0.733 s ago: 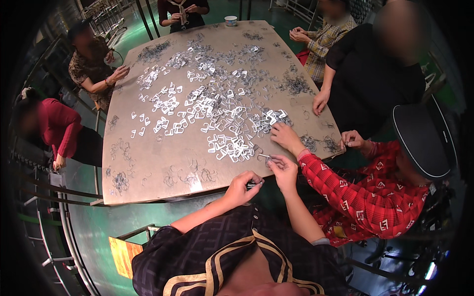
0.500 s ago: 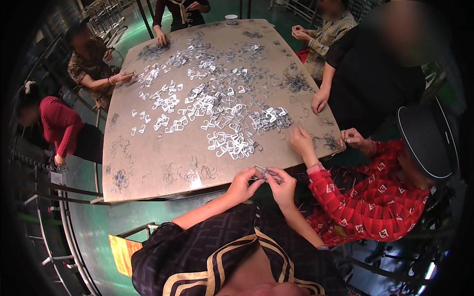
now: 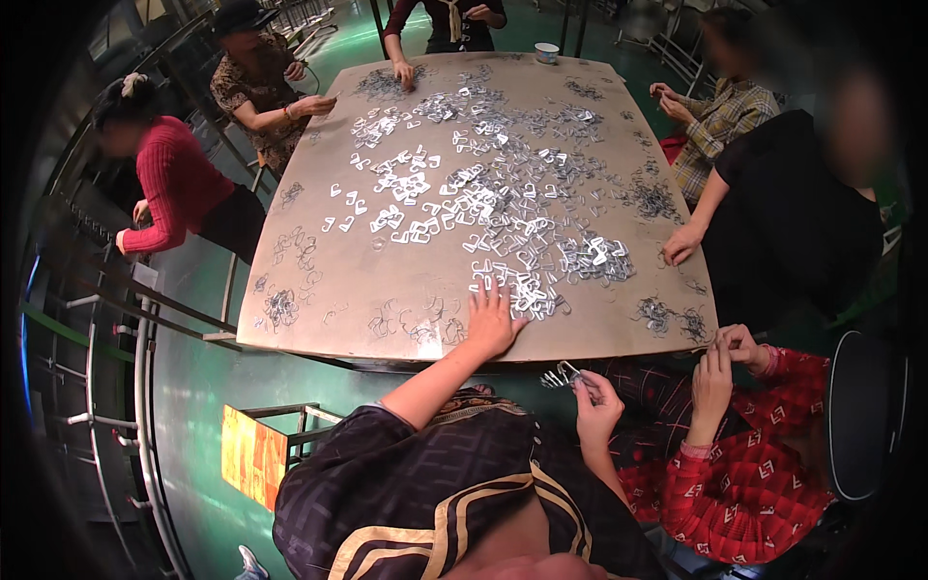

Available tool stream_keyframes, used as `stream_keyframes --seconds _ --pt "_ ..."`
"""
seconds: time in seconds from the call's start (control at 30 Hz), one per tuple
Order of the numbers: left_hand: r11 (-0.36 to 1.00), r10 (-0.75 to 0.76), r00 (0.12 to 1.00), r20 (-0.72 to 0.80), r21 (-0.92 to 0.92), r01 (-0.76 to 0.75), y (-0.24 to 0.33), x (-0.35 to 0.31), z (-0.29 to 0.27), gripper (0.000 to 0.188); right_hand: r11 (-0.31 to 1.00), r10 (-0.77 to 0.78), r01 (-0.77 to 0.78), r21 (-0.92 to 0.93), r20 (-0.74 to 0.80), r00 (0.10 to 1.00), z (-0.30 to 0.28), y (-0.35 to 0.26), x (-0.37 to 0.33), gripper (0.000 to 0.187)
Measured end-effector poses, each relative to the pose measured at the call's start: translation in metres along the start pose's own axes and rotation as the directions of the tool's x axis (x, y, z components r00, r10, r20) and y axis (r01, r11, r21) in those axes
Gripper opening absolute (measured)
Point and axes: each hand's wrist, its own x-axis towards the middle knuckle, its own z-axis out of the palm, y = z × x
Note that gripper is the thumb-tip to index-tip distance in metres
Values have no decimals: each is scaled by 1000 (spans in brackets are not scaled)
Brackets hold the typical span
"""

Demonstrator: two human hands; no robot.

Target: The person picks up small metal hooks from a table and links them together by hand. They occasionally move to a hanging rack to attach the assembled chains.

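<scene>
Left hand [image 3: 495,321]: fingers spread on near pile [image 3: 532,296], left side
Right hand [image 3: 599,408]: fingers pinching bunch [image 3: 553,378] past near edge of bench [image 3: 369,278]
Bunch risk: could hit floor [image 3: 333,387] if pinch slackens
Pile risk: overlapping hooks may snag
In the way: co-worker's hand [image 3: 713,387], red sleeve [image 3: 749,488] close right
Around: bowl [image 3: 546,52] far, stool [image 3: 256,454] left

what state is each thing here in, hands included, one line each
left hand: open, spread out at the heap's near edge
right hand: closed on held metal hooks
held metal hooks: bunched, off the table
loose metal hooks: heaped and scattered
table: strewn with metal pieces
tub: upright, contents unclear
</scene>
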Motion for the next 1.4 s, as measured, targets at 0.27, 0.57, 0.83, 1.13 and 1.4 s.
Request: stream_keyframes --seconds 0.27,0.57,0.83,1.13,1.4 --pt "961 38 963 -268 -256 -109 -33 -9 -26 37 999 -10 12 -52 45 999 10 -10 1 14" --pt "953 -145 987 -61 259 156 -107 -9 -56 16 994 -60 73 -84 154 986 17 -25 1 27" --pt "973 -39 996 81 -225 57 -77 0 -87 9 988 -123 136 -67 173 977 23 -28 9 33" --pt "244 436 900 7 -963 -110 41 -53 -101 12 989 -132 142 -52 159 978 24 -33 14 39" --pt "144 421 901 104 -988 47 43 -52 -71 9 987 -138 150 -57 172 975 23 -30 15 38"
